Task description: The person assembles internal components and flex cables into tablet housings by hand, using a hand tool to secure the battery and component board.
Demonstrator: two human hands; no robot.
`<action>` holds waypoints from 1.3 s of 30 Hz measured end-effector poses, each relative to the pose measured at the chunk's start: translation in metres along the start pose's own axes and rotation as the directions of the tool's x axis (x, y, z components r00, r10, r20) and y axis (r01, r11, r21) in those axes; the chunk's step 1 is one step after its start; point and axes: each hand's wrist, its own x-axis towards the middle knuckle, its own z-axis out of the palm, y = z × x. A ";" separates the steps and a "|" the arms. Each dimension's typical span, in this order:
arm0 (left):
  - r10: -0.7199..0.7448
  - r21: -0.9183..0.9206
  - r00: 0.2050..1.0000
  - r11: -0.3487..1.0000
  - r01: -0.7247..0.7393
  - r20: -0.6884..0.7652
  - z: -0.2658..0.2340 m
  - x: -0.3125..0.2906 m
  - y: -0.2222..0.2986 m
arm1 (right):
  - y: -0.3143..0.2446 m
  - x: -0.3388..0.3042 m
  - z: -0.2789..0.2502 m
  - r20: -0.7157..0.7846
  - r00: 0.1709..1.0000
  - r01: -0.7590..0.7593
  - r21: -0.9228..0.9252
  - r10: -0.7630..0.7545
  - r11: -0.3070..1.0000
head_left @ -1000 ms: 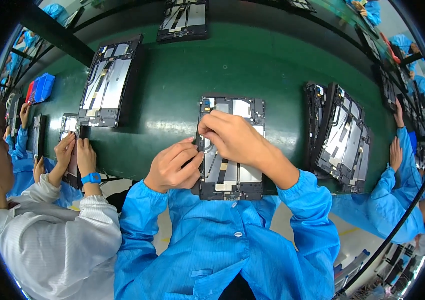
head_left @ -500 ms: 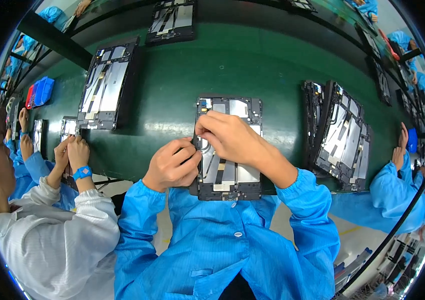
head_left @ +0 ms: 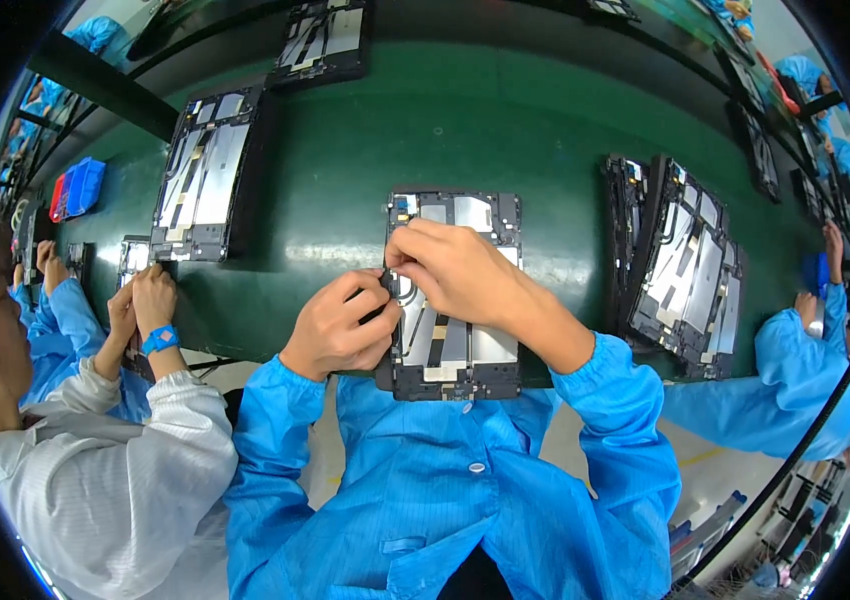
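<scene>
The 2 hands meet at the upper left edge of an opened flat device [head_left: 455, 345]: the left hand [head_left: 341, 325] is half curled, its fingertips at that edge, while the right hand [head_left: 460, 270] reaches over the top with thumb and forefinger drawn close together; I cannot tell whether either has hold of a small part. The device lies at the near edge of a green table [head_left: 435, 110], right before the person, silver panels and black frame facing up. To its right, well apart, similar opened units [head_left: 690, 275] sit tilted in a pile. To its left lies another pile [head_left: 205, 180], with 1 more unit [head_left: 322, 45] farther back. Beyond the left pile sits a blue bin [head_left: 88, 187]. At far left, a co-worker in a white sleeve [head_left: 115, 480] and blue wristband [head_left: 160, 339] bends over another device [head_left: 134, 256].
</scene>
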 end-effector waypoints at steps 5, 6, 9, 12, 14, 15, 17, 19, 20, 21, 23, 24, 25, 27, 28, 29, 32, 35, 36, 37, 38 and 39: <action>-0.032 -0.029 0.999 0.999 0.031 -0.041 0.004 -0.008 -0.003 | 0.002 0.001 0.002 0.002 1.000 0.005 -0.005 -0.005 1.000; -0.031 -0.030 0.998 0.999 0.030 -0.055 0.005 -0.008 -0.004 | 0.003 0.001 0.003 -0.001 1.000 0.002 -0.009 -0.002 1.000; -0.022 0.004 0.998 1.000 0.022 -0.066 0.006 -0.006 -0.003 | 0.001 0.001 0.000 0.005 1.000 -0.023 -0.011 0.023 1.000; -0.008 0.044 0.998 0.999 0.011 -0.062 0.005 -0.003 -0.002 | 0.002 0.001 0.000 0.001 1.000 -0.024 -0.010 0.024 1.000; -0.003 0.051 0.998 0.999 0.006 -0.063 0.005 -0.003 -0.003 | 0.003 0.001 0.001 0.000 1.000 -0.015 -0.006 0.015 1.000; -0.005 0.054 0.998 0.999 0.008 -0.070 0.006 -0.004 -0.004 | 0.004 0.001 0.000 0.000 1.000 -0.008 -0.001 0.008 1.000; -0.005 0.057 0.997 0.998 0.009 -0.077 0.006 -0.004 -0.005 | 0.004 0.001 0.000 0.001 1.000 -0.008 -0.001 0.008 1.000; -0.007 0.066 0.999 0.998 0.010 -0.053 0.005 -0.001 -0.005 | 0.003 0.001 -0.001 0.001 1.000 -0.009 -0.001 0.009 1.000; -0.008 0.067 0.999 0.998 0.012 -0.053 0.003 0.000 -0.004 | 0.003 0.002 -0.001 0.000 1.000 -0.010 0.004 0.010 1.000; -0.008 0.078 0.999 0.997 0.011 -0.043 0.002 0.002 -0.003 | 0.003 0.002 -0.001 0.000 1.000 -0.011 0.008 0.011 1.000; -0.008 0.090 0.999 0.996 0.011 -0.035 0.002 0.005 -0.004 | 0.003 0.004 -0.001 -0.005 1.000 -0.012 -0.002 0.012 1.000; -0.003 0.091 1.000 0.996 0.005 -0.028 0.002 0.007 -0.006 | 0.003 0.004 -0.001 -0.011 1.000 -0.014 -0.012 0.014 1.000; 0.003 0.091 1.000 0.996 -0.001 -0.020 0.002 0.008 -0.007 | 0.003 0.005 -0.001 -0.010 1.000 -0.012 -0.013 0.012 1.000; 0.008 0.099 1.000 0.995 -0.006 -0.018 0.002 0.010 -0.007 | 0.004 0.005 -0.003 -0.003 1.000 -0.012 -0.004 0.012 1.000; 0.012 0.108 1.000 0.994 -0.010 -0.015 0.002 0.011 -0.007 | 0.005 0.006 -0.003 -0.004 1.000 -0.011 -0.005 0.011 1.000; 0.013 0.109 1.000 0.994 -0.011 -0.016 0.002 0.011 -0.009 | 0.006 0.007 -0.003 -0.013 1.000 -0.010 -0.001 0.010 1.000; 0.015 0.133 1.000 0.991 -0.012 -0.017 0.003 0.010 -0.014 | 0.008 0.009 -0.005 -0.019 0.999 -0.026 0.006 0.026 1.000; 0.015 0.116 1.000 0.993 -0.013 -0.016 0.001 0.012 -0.014 | 0.009 0.010 -0.007 -0.026 0.998 -0.054 0.021 0.055 0.998; 0.002 0.121 1.000 0.993 0.001 -0.022 0.001 0.010 -0.016 | 0.009 0.010 -0.008 -0.036 0.997 -0.064 0.034 0.066 0.997; -0.011 0.126 1.000 0.992 0.014 -0.028 0.001 0.009 -0.018 | 0.009 0.012 -0.008 -0.035 0.997 -0.061 0.034 0.062 0.998; -0.010 0.127 1.000 0.992 0.014 -0.029 0.002 0.010 -0.019 | 0.010 0.013 -0.007 -0.050 0.996 -0.071 0.042 0.073 0.997; -0.002 0.133 1.000 0.991 0.006 -0.029 0.002 0.010 -0.019 | 0.011 0.014 -0.007 -0.064 0.995 -0.080 0.050 0.083 0.996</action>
